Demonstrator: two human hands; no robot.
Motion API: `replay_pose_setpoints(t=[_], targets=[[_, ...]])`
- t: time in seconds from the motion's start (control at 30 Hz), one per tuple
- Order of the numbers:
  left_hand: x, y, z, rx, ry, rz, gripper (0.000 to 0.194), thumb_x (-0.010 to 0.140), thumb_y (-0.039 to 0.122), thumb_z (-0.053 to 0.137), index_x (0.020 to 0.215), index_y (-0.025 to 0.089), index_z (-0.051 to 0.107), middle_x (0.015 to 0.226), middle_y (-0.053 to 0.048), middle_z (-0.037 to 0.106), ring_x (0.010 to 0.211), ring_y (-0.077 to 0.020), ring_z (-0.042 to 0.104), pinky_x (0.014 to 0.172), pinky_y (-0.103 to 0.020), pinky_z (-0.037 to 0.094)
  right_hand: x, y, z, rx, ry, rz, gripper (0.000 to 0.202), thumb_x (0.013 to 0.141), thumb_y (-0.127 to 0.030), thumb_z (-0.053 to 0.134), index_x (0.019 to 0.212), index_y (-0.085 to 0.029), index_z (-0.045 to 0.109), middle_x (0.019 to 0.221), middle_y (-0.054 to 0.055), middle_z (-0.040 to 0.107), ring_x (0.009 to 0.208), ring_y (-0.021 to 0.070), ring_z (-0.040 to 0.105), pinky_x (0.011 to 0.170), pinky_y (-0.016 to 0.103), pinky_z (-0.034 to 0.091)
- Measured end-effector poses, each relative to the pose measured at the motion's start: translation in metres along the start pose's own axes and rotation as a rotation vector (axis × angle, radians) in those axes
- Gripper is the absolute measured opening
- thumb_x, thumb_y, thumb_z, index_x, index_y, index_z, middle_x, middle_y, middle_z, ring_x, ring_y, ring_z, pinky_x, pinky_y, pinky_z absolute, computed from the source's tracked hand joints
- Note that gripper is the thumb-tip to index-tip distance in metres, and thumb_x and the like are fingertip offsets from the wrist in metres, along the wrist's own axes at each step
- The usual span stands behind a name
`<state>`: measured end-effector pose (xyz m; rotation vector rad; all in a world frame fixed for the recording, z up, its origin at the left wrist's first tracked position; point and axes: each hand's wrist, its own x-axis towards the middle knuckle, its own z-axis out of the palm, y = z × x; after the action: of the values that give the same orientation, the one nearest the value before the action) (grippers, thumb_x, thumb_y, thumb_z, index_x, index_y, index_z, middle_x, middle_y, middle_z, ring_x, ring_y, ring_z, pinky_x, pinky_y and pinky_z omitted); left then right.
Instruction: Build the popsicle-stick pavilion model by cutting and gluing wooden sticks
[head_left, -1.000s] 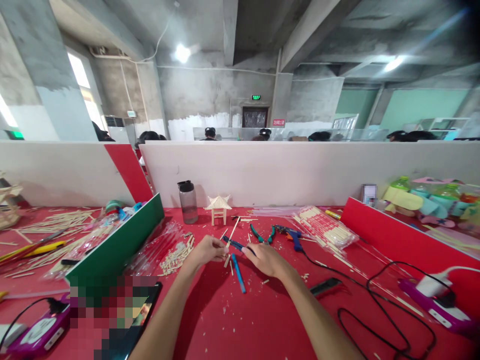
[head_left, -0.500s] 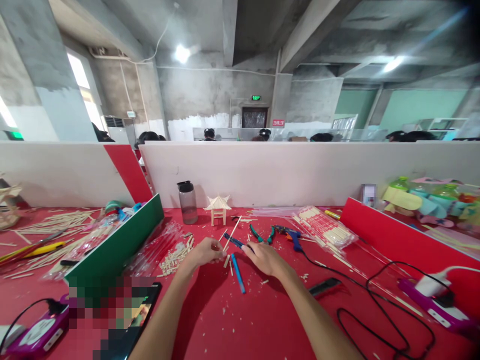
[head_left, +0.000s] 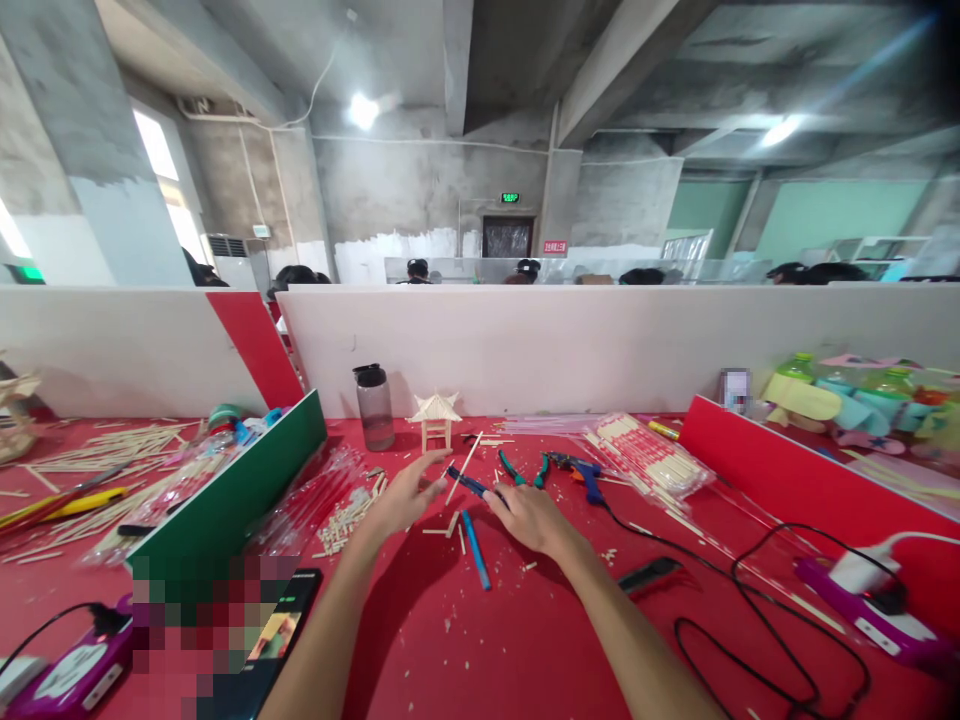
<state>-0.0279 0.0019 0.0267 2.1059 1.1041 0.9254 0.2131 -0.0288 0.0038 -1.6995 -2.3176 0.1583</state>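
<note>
My left hand (head_left: pixel 409 495) is over the red table with its fingers apart and nothing between them, in front of the small stick pavilion (head_left: pixel 436 420). My right hand (head_left: pixel 525 515) is closed on dark blue pliers (head_left: pixel 468 481), whose jaws point left. A long thin wooden stick (head_left: pixel 466 465) slants behind the pliers' jaws. Just below the hands lie short cut stick pieces (head_left: pixel 452 526) and a blue pen-like tool (head_left: pixel 475 550). A pile of short pieces (head_left: pixel 346 522) lies left of my left hand.
A bottle (head_left: pixel 373 408) stands left of the pavilion. Green-handled pliers (head_left: pixel 525 470), a blue glue gun (head_left: pixel 589 475) with a looping black cable and packed sticks (head_left: pixel 649 455) are to the right. Green (head_left: pixel 232 480) and red (head_left: pixel 817 490) dividers flank the space; a phone (head_left: pixel 277 640) lies front left.
My left hand has opened and moved slightly up. Another short stick piece now lies on the table below it. My right hand stays in place on the pliers.
</note>
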Motion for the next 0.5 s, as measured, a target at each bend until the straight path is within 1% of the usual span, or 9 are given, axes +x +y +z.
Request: replay_pose_setpoints(t=[0.07, 0.17, 0.27, 0.4, 0.5], targets=[[0.0, 0.002, 0.002, -0.039, -0.071, 0.052, 0.051, 0.085, 0.035, 0.057, 0.134, 0.021, 0.053, 0.132, -0.01, 0.059, 0.091, -0.0186, 0.064, 0.084, -0.029, 0.05, -0.002, -0.003, -0.001, 0.004, -0.01, -0.024, 0.06, 0.1, -0.055, 0.018, 0.105, -0.018, 0.065, 0.099, 0.014, 0.073, 0.096, 0.0271, 0.068, 0.079, 0.031, 0.042], [0.001, -0.001, 0.007, -0.049, -0.135, 0.044, 0.042, 0.081, 0.028, 0.06, 0.122, 0.017, 0.062, 0.113, -0.01, 0.068, 0.086, -0.0186, 0.065, 0.083, -0.029, 0.051, -0.003, -0.009, -0.001, 0.001, -0.008, -0.051, 0.062, 0.099, -0.057, 0.018, 0.102, -0.018, 0.066, 0.097, 0.013, 0.073, 0.094, 0.027, 0.068, 0.078, 0.031, 0.042], [0.002, -0.007, 0.008, -0.049, -0.151, 0.004, 0.038, 0.077, 0.022, 0.061, 0.114, 0.013, 0.066, 0.096, -0.009, 0.072, 0.081, -0.0196, 0.066, 0.079, -0.029, 0.052, -0.004, -0.014, 0.0, -0.025, -0.009, -0.073, 0.064, 0.098, -0.059, 0.018, 0.099, -0.018, 0.067, 0.093, 0.014, 0.073, 0.091, 0.0277, 0.069, 0.076, 0.031, 0.042], [0.002, -0.01, 0.008, -0.068, -0.171, -0.041, 0.039, 0.075, 0.02, 0.06, 0.113, 0.012, 0.067, 0.091, -0.008, 0.072, 0.073, -0.0185, 0.066, 0.072, -0.028, 0.053, -0.002, -0.017, -0.001, -0.037, -0.037, -0.08, 0.063, 0.098, -0.058, 0.019, 0.097, -0.018, 0.068, 0.092, 0.015, 0.073, 0.088, 0.029, 0.07, 0.074, 0.033, 0.043], [0.003, -0.013, 0.011, -0.083, -0.152, -0.05, 0.04, 0.075, 0.018, 0.059, 0.114, 0.011, 0.066, 0.087, -0.008, 0.071, 0.071, -0.0179, 0.066, 0.07, -0.028, 0.053, -0.001, -0.016, -0.001, -0.046, -0.036, -0.069, 0.064, 0.098, -0.057, 0.018, 0.095, -0.017, 0.069, 0.091, 0.015, 0.073, 0.088, 0.0292, 0.07, 0.074, 0.033, 0.043]])
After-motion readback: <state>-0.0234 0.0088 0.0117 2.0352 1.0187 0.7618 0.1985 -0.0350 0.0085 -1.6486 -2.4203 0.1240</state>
